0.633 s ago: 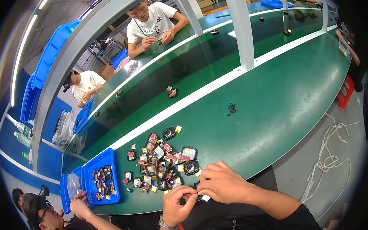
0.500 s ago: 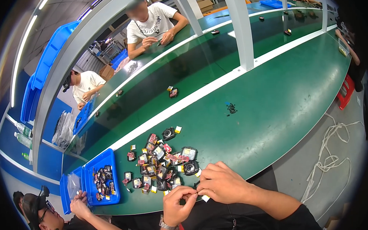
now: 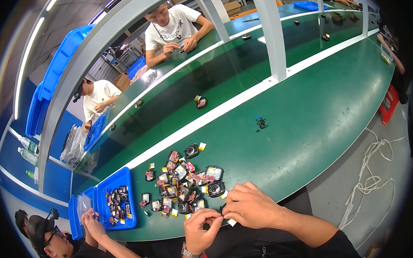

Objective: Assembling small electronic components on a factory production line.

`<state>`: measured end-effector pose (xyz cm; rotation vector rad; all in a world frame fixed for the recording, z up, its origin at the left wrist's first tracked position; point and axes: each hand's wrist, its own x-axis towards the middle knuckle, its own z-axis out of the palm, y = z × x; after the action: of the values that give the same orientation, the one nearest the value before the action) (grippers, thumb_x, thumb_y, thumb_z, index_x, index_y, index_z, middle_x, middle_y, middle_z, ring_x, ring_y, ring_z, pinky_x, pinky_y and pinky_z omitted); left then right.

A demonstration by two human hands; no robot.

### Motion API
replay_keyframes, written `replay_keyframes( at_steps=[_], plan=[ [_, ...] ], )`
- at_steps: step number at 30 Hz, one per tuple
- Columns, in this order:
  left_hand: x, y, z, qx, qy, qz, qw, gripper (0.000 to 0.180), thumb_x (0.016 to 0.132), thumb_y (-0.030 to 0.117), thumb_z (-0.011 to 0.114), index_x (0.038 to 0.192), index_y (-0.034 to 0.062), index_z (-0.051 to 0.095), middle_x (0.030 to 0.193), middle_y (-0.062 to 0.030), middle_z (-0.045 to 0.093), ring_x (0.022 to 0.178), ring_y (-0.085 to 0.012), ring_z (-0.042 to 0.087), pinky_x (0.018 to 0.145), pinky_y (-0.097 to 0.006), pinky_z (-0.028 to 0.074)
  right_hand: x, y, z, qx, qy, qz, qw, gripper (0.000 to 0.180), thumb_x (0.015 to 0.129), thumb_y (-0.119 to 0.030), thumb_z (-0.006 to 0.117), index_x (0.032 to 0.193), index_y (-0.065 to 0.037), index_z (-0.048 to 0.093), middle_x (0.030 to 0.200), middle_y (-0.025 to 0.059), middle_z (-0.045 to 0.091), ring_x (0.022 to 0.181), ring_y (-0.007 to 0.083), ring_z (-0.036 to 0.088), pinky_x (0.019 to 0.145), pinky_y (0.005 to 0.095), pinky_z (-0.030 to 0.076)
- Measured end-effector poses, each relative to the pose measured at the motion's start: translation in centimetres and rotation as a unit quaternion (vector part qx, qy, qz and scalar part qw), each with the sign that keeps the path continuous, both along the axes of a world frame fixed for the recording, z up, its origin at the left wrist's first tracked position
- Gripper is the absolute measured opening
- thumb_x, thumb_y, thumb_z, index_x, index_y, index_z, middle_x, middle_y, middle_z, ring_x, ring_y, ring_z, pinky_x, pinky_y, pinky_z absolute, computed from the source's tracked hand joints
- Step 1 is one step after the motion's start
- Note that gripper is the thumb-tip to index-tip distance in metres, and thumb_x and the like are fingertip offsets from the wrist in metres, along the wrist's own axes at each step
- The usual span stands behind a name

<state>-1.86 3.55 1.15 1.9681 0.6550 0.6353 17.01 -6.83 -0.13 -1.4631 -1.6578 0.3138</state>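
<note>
At the near edge of the green table, my left hand [image 3: 202, 230] and my right hand [image 3: 252, 206] meet fingertip to fingertip. Both pinch a small black camera-like unit [image 3: 222, 209], mostly covered by the fingers. A white and yellow tab [image 3: 232, 222] hangs out below my right fingers; the unit's finer details are too small to make out. Just left of my hands lies a heap of small black camera units [image 3: 183, 193] with red circuit boards and white-yellow tabs. One unit with a round lens [image 3: 215, 188] sits closest to my right hand.
A blue tray [image 3: 133, 213] of similar units stands left of the heap, beside a co-worker's hands [image 3: 92, 224]. Small black pieces [image 3: 261, 123] lie farther along the table [image 3: 315, 111]. Beyond the white rail [image 3: 206, 116], a belt carries scattered units [image 3: 201, 103]. A grey post [image 3: 272, 40] rises there.
My hands keep the same pinch with hardly any movement. Units on the belt have slid a little to the right. The view has shifted slightly.
</note>
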Motion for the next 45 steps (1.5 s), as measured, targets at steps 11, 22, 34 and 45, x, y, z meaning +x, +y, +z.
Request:
replay_keyframes(
  at_steps=[11,22,34,45],
  plan=[
    [0.4,0.0,0.7,0.047,0.015,-0.014,0.999,0.010,0.081,-0.007,0.074,0.090,-0.0042,0.073,0.089,-0.0081,0.071,0.068,-0.0081,0.066,0.058,-0.022,0.053,0.1,-0.1,0.3,-0.019,-0.009,0.021,1.000,0.012,0.089,-0.024,0.072,0.092,-0.012,0.073,0.092,-0.0003,0.057,0.098,0.0194,0.054,0.088,0.0366,0.039],
    [0.8,0.1,1.3,0.069,0.047,-0.038,0.996,0.009,0.079,-0.007,0.072,0.088,-0.0037,0.070,0.085,-0.0065,0.068,0.063,-0.0066,0.062,0.054,-0.021,0.049,0.0,-0.1,0.1,-0.011,-0.020,0.016,1.000,0.010,0.087,-0.022,0.073,0.089,-0.012,0.073,0.092,-0.0007,0.058,0.097,0.0190,0.054,0.087,0.0363,0.039],
    [0.6,-0.2,0.6,0.029,0.006,-0.004,1.000,0.010,0.081,-0.006,0.076,0.089,-0.0031,0.072,0.085,-0.0067,0.069,0.064,-0.0063,0.063,0.055,-0.020,0.049,0.0,-0.2,0.0,-0.013,0.006,0.015,1.000,0.009,0.090,-0.020,0.070,0.091,-0.012,0.072,0.093,0.0003,0.058,0.098,0.0201,0.054,0.089,0.0374,0.039],
    [0.6,-0.4,0.9,0.081,0.016,0.000,0.997,0.009,0.080,-0.006,0.076,0.088,-0.0034,0.072,0.085,-0.0076,0.070,0.063,-0.0071,0.063,0.054,-0.021,0.050,0.0,-0.1,0.0,-0.010,-0.007,0.012,1.000,0.010,0.089,-0.022,0.071,0.091,-0.012,0.073,0.092,0.0002,0.058,0.098,0.0194,0.054,0.088,0.0366,0.039]
  ],
)
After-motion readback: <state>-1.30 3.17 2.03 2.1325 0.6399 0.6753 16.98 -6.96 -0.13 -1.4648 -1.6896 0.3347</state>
